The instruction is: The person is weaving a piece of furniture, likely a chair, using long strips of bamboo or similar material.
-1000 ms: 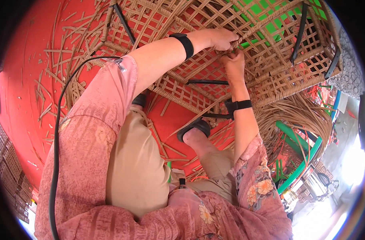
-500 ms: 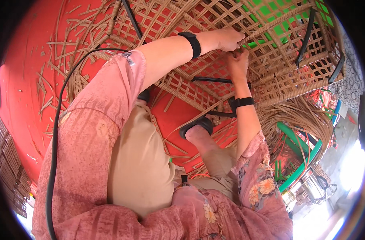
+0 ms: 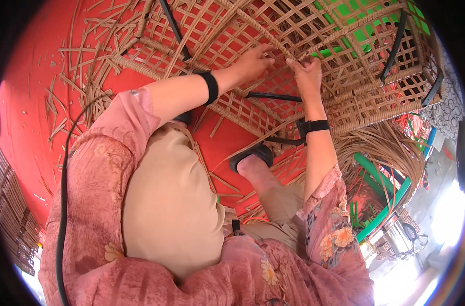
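Note:
A large openwork basket panel (image 3: 217, 30) of brown woven strips, with wrapped rims and black bars, leans in front of me. Over its middle, my left hand (image 3: 254, 62) is raised with thumb and fingers apart, and no strip plainly shows between them. Just to its right, my right hand (image 3: 308, 76) pinches at the wrapped rib of the weave, its fingertips closed on a thin brown strip. How far that strip runs through the lattice is hard to make out. Both wrists carry black bands.
Cut strip ends (image 3: 89, 76) litter the red floor sheet (image 3: 33, 127) at left. A bundle of long strips (image 3: 385, 148) lies at right by a green frame (image 3: 375, 224) and a metal pot (image 3: 398, 237). A bright green plastic piece (image 3: 347, 23) shows behind the weave.
My left hand has drawn back left, away from my right hand, and its fingers have parted. My right hand stays near the same spot on the weave.

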Demonstrator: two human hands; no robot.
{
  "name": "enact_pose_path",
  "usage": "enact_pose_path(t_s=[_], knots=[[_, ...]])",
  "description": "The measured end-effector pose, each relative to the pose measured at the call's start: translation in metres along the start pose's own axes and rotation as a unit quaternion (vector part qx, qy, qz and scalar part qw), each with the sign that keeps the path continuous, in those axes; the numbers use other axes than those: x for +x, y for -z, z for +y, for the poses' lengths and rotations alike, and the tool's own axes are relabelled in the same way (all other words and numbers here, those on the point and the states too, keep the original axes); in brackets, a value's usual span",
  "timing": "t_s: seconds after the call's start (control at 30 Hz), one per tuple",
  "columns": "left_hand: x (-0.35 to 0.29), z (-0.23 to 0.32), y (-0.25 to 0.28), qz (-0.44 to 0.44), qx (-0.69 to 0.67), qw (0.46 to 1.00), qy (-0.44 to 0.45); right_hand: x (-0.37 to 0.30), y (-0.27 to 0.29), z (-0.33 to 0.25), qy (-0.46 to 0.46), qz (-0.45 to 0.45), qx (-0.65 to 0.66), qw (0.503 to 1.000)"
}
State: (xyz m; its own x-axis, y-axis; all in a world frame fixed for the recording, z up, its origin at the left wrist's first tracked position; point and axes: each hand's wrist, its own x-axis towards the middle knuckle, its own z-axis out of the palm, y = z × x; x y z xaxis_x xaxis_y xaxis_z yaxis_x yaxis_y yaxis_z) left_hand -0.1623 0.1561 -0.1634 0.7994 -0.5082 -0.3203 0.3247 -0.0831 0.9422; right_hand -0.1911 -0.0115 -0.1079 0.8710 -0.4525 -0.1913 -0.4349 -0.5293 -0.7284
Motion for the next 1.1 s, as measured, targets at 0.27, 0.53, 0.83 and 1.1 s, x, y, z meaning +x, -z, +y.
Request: enact_pose_path(t_s=[0.27, 0.53, 0.83, 1.1], knots=[[0.046, -0.011, -0.012, -0.162, 0.099, 0.982, -0.014, 0.009, 0.004, 0.008, -0.011, -0.072, 0.026, 0.997], [0.031, 0.012, 0.008, -0.169, 0.207, 0.964, 0.001, 0.011, 0.03, -0.01, -0.16, -0.172, 0.097, 0.967], [-0.036, 0.033, 0.036, -0.269, 0.323, 0.879, -0.224, 0.005, 0.021, -0.012, -0.081, -0.078, 0.02, 0.993], [-0.1, 0.048, 0.026, -0.494, 0.299, 0.814, -0.065, -0.006, 0.01, -0.028, -0.056, -0.05, -0.046, 0.996]])
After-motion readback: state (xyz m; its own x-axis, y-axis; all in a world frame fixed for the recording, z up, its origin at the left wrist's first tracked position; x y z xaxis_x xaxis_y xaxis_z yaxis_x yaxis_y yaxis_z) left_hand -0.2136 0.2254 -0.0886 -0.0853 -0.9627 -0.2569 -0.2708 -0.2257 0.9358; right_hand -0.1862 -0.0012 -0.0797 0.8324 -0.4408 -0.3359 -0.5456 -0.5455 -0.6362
